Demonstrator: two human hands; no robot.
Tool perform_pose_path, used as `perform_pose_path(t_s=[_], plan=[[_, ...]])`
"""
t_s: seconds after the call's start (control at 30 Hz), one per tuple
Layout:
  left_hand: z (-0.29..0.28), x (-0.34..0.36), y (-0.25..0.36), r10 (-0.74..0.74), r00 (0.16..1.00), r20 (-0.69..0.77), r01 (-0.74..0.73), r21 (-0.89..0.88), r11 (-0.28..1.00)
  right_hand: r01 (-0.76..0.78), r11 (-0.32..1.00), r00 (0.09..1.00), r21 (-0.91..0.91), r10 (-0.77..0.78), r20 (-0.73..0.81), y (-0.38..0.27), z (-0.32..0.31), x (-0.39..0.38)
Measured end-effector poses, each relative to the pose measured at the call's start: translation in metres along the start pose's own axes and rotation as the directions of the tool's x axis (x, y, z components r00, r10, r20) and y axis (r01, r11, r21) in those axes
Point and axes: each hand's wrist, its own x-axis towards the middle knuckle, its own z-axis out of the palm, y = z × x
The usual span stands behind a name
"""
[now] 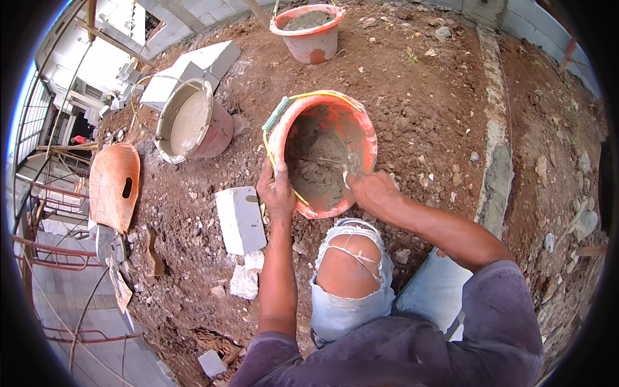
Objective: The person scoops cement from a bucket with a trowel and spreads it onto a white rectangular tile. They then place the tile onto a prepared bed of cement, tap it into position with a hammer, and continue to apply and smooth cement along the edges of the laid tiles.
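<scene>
An orange bucket with wet grey mortar inside tilts toward me in front of my knee. My left hand is closed on its left rim, thumb up over the edge. Beside that hand runs the bucket's yellow wire handle with a green grip. At the lower right of the opening, my right hand is closed in a fist, knuckles up. What it grips is mostly hidden; a thin mortar-coated shape lies across the mortar near it.
A second bucket of greyish slurry stands at left, another mortar bucket at the back. White blocks lie left of my arm and farther back. An orange plastic piece with a slot rests at far left. A concrete strip crosses the rubbly soil at right.
</scene>
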Motion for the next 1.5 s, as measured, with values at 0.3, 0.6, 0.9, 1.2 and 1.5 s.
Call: perform_pose_path(t_s=[0.3,0.6,0.9,1.2,1.5], plan=[[0.001,0.0,-0.01,-0.033,0.999,-0.005,0.033,-0.002,0.999,-0.2,0.903,0.949,0.379,0.083,0.303,0.049,0.005,0.005],[0.026,0.038,0.007,0.083,0.993,-0.083,-0.066,0.192,0.979,-0.332,-0.056,0.929,0.942,-0.191,0.316,0.01,-0.043,0.003],[-0.034,0.041,-0.021,0.054,0.979,-0.195,0.029,0.4,0.916,-0.196,0.17,0.936,0.966,0.327,0.132,0.073,-0.071,-0.234],[-0.032,0.067,-0.025,0.153,0.988,-0.031,-0.091,0.683,0.725,-0.787,0.196,0.151,0.584,0.981,-0.126,-0.004,-0.046,-0.506],[-0.022,0.067,-0.025,0.068,0.985,-0.158,0.038,0.587,0.809,-0.921,-0.137,-0.084,0.364,0.984,0.158,-0.013,0.058,-0.544]])
